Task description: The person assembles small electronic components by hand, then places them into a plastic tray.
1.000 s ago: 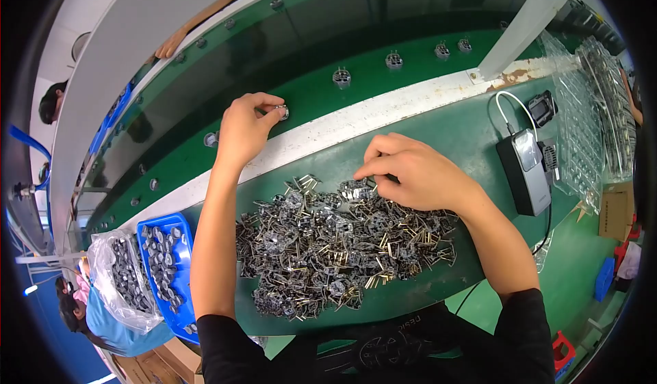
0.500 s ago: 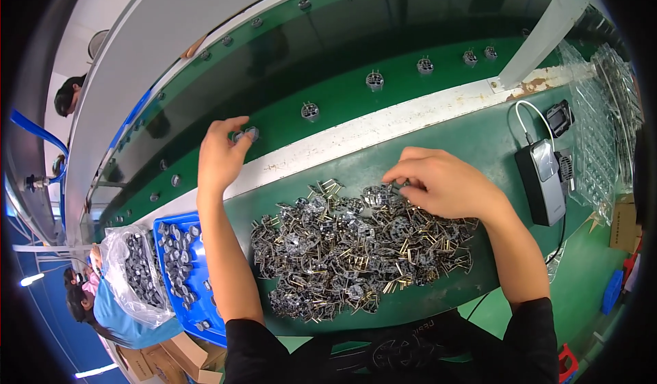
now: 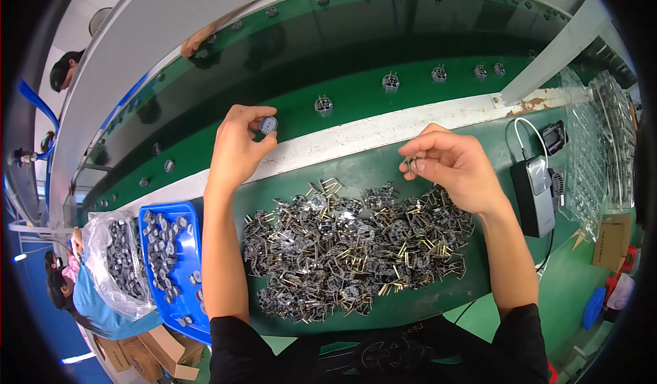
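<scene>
My left hand (image 3: 236, 148) is over the near edge of the green conveyor belt (image 3: 294, 86), its thumb and fingers closed on a round grey plastic housing (image 3: 268, 125). My right hand (image 3: 455, 172) hovers above the right end of a pile of small circuit boards with metal pins (image 3: 349, 237). Its fingertips pinch a small circuit board (image 3: 410, 164), which is partly hidden by the fingers. On the belt, to the right of my left hand, stands a round unit with pins upward (image 3: 323, 105).
A blue tray (image 3: 199, 247) of grey housings sits left of my left forearm, beside a clear bag (image 3: 140, 305) of more. A white rail (image 3: 356, 128) separates belt and table. At right lie a power bank (image 3: 535, 199) with a cable and clear plastic trays (image 3: 582, 151). Other people are at left.
My right hand has lifted off the pile with a small circuit board in its fingers. My left hand has moved right, with the grey housing turned into view. The belt's units have shifted right.
</scene>
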Motion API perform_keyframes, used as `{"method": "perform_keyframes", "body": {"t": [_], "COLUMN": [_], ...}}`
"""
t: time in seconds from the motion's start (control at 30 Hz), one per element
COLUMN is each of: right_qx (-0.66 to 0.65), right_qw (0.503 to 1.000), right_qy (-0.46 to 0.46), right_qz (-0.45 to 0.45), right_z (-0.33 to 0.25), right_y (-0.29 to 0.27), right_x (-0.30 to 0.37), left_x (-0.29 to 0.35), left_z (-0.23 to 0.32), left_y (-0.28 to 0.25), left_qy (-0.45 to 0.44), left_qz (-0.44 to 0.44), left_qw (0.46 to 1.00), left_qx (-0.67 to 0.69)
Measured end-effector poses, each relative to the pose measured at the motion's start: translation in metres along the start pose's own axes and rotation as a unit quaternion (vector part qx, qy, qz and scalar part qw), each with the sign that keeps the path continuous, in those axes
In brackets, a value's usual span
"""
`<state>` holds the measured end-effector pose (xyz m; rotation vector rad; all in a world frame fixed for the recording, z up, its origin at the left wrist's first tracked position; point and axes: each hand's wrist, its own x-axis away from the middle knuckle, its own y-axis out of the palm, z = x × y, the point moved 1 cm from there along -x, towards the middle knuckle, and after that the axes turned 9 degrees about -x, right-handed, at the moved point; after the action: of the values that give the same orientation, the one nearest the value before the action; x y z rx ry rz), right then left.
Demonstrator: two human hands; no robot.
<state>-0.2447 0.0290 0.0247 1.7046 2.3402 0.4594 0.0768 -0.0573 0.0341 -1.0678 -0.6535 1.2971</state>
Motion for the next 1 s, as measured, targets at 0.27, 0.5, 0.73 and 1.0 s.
{"method": "perform_keyframes", "body": {"t": [0.27, 0.5, 0.73, 1.0], "right_qx": [0.007, 0.183, 0.284, 0.313], "right_qw": [0.998, 0.971, 0.918, 0.917], "right_qy": [-0.033, -0.152, -0.277, -0.248], "right_qz": [0.052, 0.039, 0.018, 0.021], "right_z": [0.007, 0.009, 0.003, 0.006], "right_y": [0.013, 0.036, 0.04, 0.043], "right_x": [0.001, 0.01, 0.01, 0.013], "left_x": [0.033, 0.049, 0.052, 0.055], "left_z": [0.07, 0.105, 0.108, 0.111], "left_y": [-0.005, -0.003, 0.004, 0.01], "left_qy": [0.043, 0.064, 0.08, 0.067], "left_qz": [-0.149, -0.227, -0.213, -0.252], "left_qw": [0.93, 0.92, 0.927, 0.907], "left_qx": [0.332, 0.315, 0.298, 0.33]}}
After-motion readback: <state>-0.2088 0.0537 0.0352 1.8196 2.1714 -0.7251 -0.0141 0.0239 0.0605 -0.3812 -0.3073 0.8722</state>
